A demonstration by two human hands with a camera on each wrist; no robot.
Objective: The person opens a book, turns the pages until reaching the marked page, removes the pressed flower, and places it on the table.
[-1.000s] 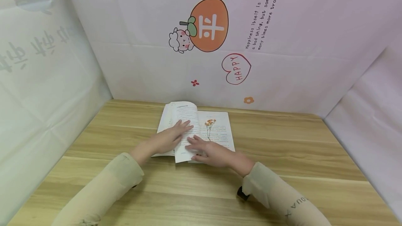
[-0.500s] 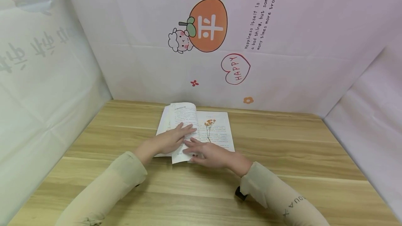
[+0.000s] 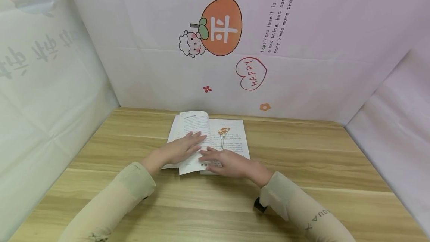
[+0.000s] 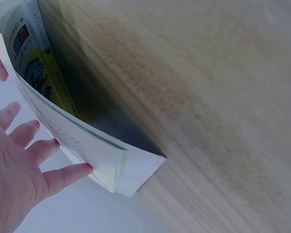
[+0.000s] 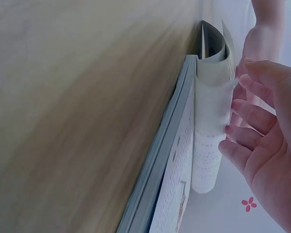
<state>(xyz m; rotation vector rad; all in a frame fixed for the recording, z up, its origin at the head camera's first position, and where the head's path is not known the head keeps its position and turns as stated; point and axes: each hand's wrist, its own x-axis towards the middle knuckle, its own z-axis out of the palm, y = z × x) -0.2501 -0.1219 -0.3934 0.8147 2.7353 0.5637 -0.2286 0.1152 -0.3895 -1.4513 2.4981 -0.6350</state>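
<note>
An open book (image 3: 237, 144) lies near the back of the wooden table. Its left-hand pages (image 3: 195, 126) bulge up in a curve, with their lower corner jutting toward the person. On the flat right page shows a stemmed orange flower (image 3: 224, 131). My left hand (image 3: 179, 150) lies across the curved pages with fingers spread. Close by, my right hand (image 3: 231, 163) reaches over the lower right page, its fingertips at the curved pages near the fold. In the left wrist view, the cover's yellow and blue print (image 4: 43, 73) shows beneath the raised pages.
The wooden table (image 3: 208, 204) extends around the book. Behind it stands a pale printed wall sheet (image 3: 151, 77), close to the book's far edge. White sheets (image 3: 50, 104) hang at both sides. A black object (image 3: 259, 205) shows below the right cuff.
The lower corner of the curved pages has shifted left, showing more of the right page by the fold. My left hand moved toward the person, then slightly left; the right hand barely moved.
</note>
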